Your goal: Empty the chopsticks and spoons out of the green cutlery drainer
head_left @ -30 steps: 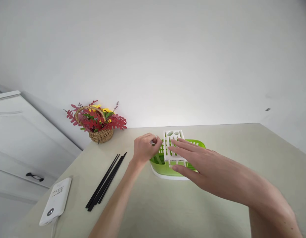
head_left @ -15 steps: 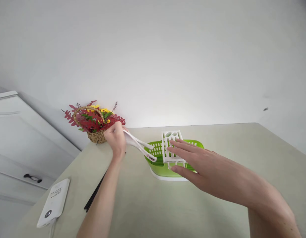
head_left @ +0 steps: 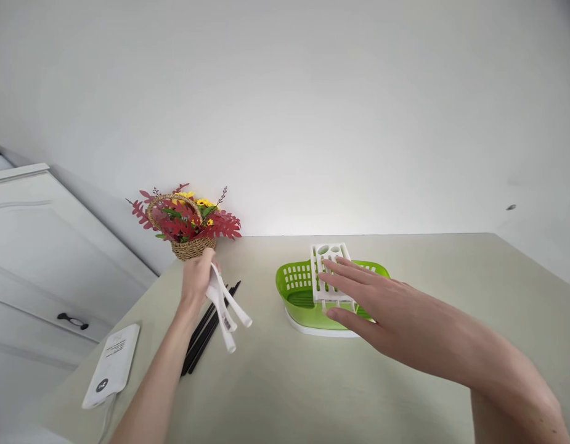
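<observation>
Head view, sole view.

Item: the left hand (head_left: pixel 200 271), closed around a bunch of smooth white utensils, apparently long-handled spoons (head_left: pixel 226 320). Three handles splay towards the person's right; the gripped ends are largely hidden. The bunch is over or just beside the slim black chopsticks (head_left: pixel 204 342); contact with the tabletop (head_left: pixel 294 388) cannot be told.

Item: the right hand (head_left: pixel 372 296), flat, palm down, fingers extended and a little parted, gripping nothing visible. Its fingers lie over a white plastic panel (head_left: pixel 328 296) with slots and two round holes; whether they press on it is unclear.

Item: one oval bright-green plastic basket (head_left: pixel 307 316), pierced walls, on a white base (head_left: pixel 315 331), the panel set across its middle.

Item: one woven wicker basket of red and yellow flowers (head_left: pixel 195 248), behind the left hand.

Item: one flat white device with cable (head_left: pixel 113 367), near the left edge.

Standing, as judged: spoons gathered and outside the green basket, not yet released; chopsticks lying loose, ungripped, also outside it; the basket's right end partly concealed, contents there uncertain.
</observation>
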Demonstrator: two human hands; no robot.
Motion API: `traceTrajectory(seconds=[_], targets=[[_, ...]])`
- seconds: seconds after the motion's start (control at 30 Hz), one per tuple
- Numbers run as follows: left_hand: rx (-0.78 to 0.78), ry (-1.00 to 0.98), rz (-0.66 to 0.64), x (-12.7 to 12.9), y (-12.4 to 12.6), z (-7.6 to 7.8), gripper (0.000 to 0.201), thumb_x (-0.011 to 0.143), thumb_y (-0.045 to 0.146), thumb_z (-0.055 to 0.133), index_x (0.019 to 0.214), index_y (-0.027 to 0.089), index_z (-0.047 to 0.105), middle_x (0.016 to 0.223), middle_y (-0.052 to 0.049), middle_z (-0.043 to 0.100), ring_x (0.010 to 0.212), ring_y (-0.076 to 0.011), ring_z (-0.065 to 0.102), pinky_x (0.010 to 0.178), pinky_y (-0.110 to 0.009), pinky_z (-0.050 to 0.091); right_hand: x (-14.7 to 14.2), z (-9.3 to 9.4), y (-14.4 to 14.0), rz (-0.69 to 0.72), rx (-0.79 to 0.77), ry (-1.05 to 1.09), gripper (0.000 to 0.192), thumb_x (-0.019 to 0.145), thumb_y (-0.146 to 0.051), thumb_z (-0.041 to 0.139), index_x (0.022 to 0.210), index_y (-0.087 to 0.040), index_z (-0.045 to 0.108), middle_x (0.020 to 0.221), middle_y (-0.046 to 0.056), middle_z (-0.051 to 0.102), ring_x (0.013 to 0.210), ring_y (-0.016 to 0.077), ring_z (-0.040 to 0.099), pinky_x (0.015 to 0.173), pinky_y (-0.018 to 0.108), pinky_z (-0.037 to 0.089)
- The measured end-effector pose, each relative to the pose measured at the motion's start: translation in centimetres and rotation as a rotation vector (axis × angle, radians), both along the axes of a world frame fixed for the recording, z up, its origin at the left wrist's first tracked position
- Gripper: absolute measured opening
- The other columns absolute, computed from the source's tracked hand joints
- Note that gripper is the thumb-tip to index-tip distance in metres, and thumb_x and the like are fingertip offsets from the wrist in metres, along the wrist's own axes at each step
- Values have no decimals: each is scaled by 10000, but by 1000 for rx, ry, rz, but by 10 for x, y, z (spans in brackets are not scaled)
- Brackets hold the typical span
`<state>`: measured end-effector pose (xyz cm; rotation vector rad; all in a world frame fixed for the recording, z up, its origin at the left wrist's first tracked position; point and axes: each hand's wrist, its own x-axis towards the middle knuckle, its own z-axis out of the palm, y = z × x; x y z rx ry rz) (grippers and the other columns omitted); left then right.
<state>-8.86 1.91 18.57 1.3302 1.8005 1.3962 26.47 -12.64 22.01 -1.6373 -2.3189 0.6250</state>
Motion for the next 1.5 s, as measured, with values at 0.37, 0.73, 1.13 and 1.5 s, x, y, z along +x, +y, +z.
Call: traceTrajectory(seconds=[0.37,0.73,1.13,1.5], targets=[[-280,766,-313,2,1,-42,464,839,451,491,461,242,322,475,6,344,524,-156,332,580,-324,255,0,-6,2,33,41,-27,687,1055,-704,289,1665,-391,337,1744,-115,180,1628,270,138,1289,530,303],[-353,884,-370,9,4,-71,460,867,422,470,494,250,262,503,13,261,530,-159,243,582,-353,185,0,-5,1,27,56,-16,679,1058,-697,296,1666,-398,329,1738,-115,209,1621,270,178,1285,525,315],[-381,984,-396,22,-2,-79,437,866,419,475,482,242,364,476,-12,391,483,-163,352,561,-333,214,2,-6,-1,31,84,3,676,1058,-686,335,1667,-392,330,1742,-66,252,1612,316,207,1263,537,363],[-408,1093,-405,25,-4,-93,476,923,451,443,561,214,641,613,-111,685,687,-265,682,600,-305,353,2,-5,0,33,77,5,679,1056,-695,327,1663,-390,345,1739,-69,253,1613,319,200,1258,536,373]])
